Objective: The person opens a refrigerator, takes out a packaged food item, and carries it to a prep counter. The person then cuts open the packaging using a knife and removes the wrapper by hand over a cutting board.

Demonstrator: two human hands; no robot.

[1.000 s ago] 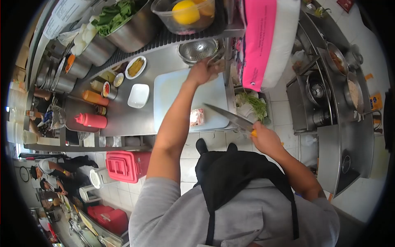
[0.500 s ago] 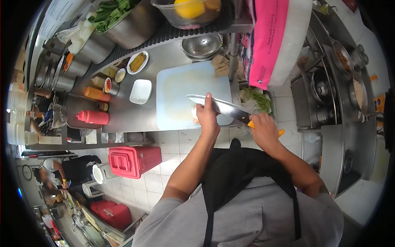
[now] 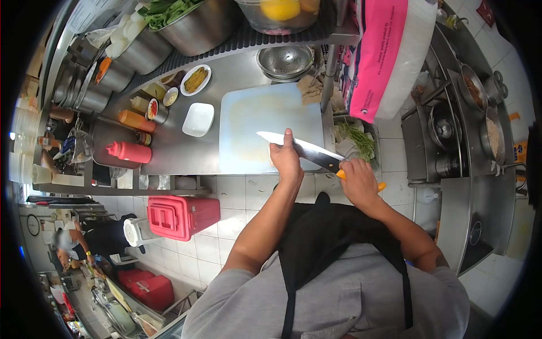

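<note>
My right hand (image 3: 359, 179) is wrapped round the yellow handle of a large knife (image 3: 309, 151), whose blade points left over the cutting board. The thumb and fingers of my left hand (image 3: 287, 157) pinch the blade near its middle. Beneath them lies the pale cutting board (image 3: 248, 127), near its front edge. A small piece of food is mostly hidden behind my left hand, with only a sliver showing. A crumpled brown cloth (image 3: 310, 90) rests on the board's far right corner.
Left of the board are a white square bowl (image 3: 198, 120), an oval plate (image 3: 196, 81) and a red squeeze bottle (image 3: 130, 152). Metal colanders (image 3: 285, 60) stand behind it. A pink package (image 3: 375, 56) hangs at right. Another person (image 3: 73, 240) is at far left.
My left hand has come from the brown cloth to the knife blade, and the cloth now lies on the board. My right hand has brought the knife slightly nearer the board's middle.
</note>
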